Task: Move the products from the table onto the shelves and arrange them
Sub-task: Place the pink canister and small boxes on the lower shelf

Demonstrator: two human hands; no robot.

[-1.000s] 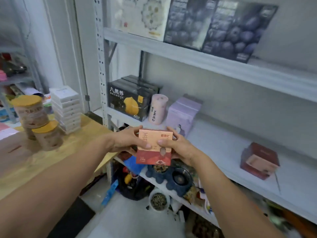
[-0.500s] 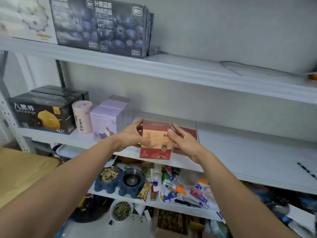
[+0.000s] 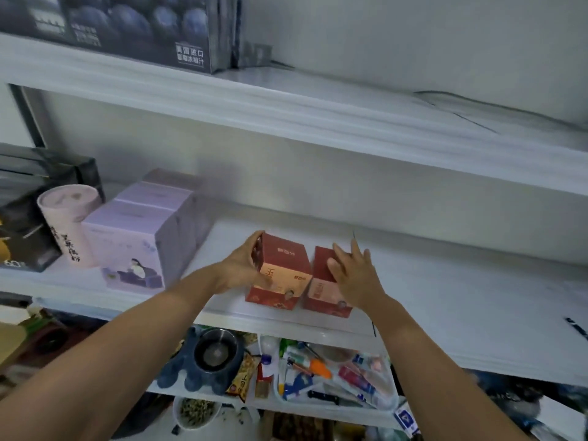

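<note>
The left hand (image 3: 241,268) grips the left box (image 3: 283,265), a red carton, by its left side; the fingers curl round that side up to the top back corner and the thumb lies low on the front face. This box is on the middle shelf (image 3: 445,297), close to the front edge and about midway along it. The right box (image 3: 321,294), of the same red kind, stands just beside it on its right, with only a narrow gap between them. The right hand (image 3: 356,275) is spread over the top and front of the right box, its fingers straight and apart, holding nothing; whether the palm touches the carton I cannot tell.

Toward the shelf's left end stand lilac boxes (image 3: 136,237), a pink tub (image 3: 68,224) just beside them, and black boxes (image 3: 22,218) at the far left. The top shelf (image 3: 286,113) carries a blueberry carton (image 3: 127,27) at its left. On the bottom shelf (image 3: 318,412) are a blue pet bowl (image 3: 210,354) and mixed clutter.
</note>
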